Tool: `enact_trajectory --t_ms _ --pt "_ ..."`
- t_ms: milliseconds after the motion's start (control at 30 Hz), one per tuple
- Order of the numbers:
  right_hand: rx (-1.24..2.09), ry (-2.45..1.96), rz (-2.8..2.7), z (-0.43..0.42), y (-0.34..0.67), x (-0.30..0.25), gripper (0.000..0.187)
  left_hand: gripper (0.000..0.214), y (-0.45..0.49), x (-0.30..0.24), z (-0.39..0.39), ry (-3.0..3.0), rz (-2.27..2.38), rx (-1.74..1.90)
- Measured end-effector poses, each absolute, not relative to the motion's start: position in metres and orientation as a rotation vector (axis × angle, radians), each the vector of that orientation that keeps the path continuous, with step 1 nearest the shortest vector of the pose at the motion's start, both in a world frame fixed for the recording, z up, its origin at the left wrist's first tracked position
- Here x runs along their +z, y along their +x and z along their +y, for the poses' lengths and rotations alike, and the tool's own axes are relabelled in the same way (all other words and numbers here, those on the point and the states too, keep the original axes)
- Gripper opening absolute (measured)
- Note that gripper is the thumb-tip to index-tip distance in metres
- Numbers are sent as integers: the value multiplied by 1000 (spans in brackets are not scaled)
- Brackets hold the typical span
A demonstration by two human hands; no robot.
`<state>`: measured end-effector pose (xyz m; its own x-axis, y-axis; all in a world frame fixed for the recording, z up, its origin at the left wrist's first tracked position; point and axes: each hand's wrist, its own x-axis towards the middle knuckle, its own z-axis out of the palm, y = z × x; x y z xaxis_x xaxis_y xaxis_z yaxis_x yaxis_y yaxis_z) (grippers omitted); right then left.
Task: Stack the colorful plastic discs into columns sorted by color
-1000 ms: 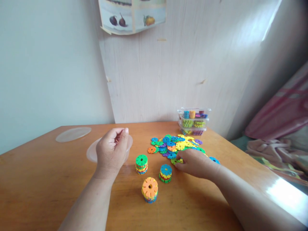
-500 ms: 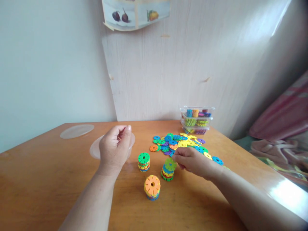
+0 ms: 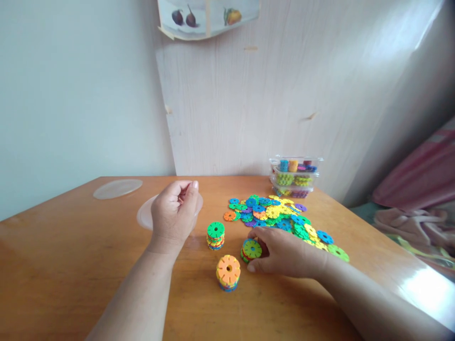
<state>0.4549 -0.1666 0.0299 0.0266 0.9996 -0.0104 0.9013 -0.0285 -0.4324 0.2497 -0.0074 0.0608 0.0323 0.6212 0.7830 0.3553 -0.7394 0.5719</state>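
Note:
Three short stacks of coloured plastic discs stand on the wooden table [image 3: 71,265]: one with a green top [image 3: 215,235], one with an orange top [image 3: 228,273], and one topped by a light-green disc [image 3: 251,249]. My right hand [image 3: 284,253] wraps its thumb and fingers round that light-green-topped stack. My left hand [image 3: 175,216] hovers to the left of the green-topped stack, fingers curled loosely inward, with nothing visible in them. A loose pile of discs [image 3: 280,219] lies behind my right hand.
Clear plastic boxes [image 3: 296,176] holding more discs are stacked at the back right by the wall. Two clear round lids [image 3: 117,188] lie on the table's left, one partly under my left hand. Bedding [image 3: 408,222] lies beyond the right edge.
My right hand picked a light-green disc from the pile, carried it left and set it on the blue-topped stack, then closed round the stack. My left hand stayed in place.

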Motion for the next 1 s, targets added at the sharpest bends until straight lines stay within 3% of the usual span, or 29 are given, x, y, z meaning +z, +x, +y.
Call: enact_trajectory --t_ms 200,400,600,767,1000 --pt "389 -2040 -1952 -166 449 24 37 22 251 62 -9 2083 1014 1781" --pt "471 -2002 -1923 -168 463 32 54 22 250 62 -8 2082 1004 1776" --pt "249 -2195 -1777 -181 513 54 22 23 250 64 -10 2063 1018 1792" --pt "419 -2368 -1887 -189 521 55 31 24 249 63 -8 2072 1012 1759" --pt "273 -2391 -1926 -183 514 41 28 23 249 62 -8 2078 1013 1764"
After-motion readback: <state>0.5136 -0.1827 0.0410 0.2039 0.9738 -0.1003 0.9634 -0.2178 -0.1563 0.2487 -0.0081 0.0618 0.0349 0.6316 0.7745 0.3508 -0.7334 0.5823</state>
